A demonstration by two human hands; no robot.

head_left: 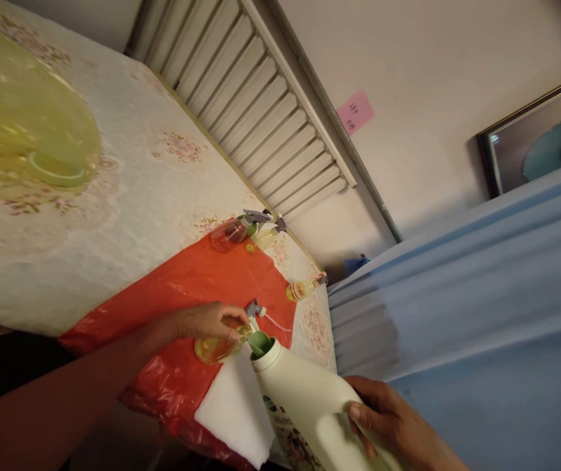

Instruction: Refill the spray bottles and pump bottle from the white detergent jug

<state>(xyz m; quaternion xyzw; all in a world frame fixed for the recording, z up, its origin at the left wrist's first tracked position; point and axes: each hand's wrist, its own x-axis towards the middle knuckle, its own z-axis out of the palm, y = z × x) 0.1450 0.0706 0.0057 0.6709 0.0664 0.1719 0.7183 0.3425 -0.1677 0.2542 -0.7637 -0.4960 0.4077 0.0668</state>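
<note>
Left hand point(206, 322) wrapped around a small clear bottle point(214, 348) partly filled with yellowish liquid, fingers closed about its neck to steady the open mouth. Right hand point(388, 418) clasped low on a large white detergent jug point(309, 405), tipped so its green spout point(259, 343) sat right at the little bottle's mouth, apparently for pouring across. No stream visible between the two; cannot tell whether liquid was running.

Small bottle set on a white cloth point(234, 412), itself lying over a red plastic sheet point(201, 275), likely laid there to catch drips and spare the floral tablecloth point(127, 196) beneath. Just beside the left hand, a loose grey trigger sprayer point(255, 309) with its thin dip tube, off the bottle so the mouth stayed open.

Farther along the table, a reddish spray bottle point(228, 234) and a pale one point(263, 237) lying close together at the far edge of the red sheet, another small spray bottle point(302, 288) on its side to the right, well apart from the hands. Near left, a blurred yellow translucent object point(25, 118) close to the camera. Slatted shutter point(260, 111) beyond the table, pink note point(355, 112) on the wall, blue fabric point(461, 288) filling the right side.
</note>
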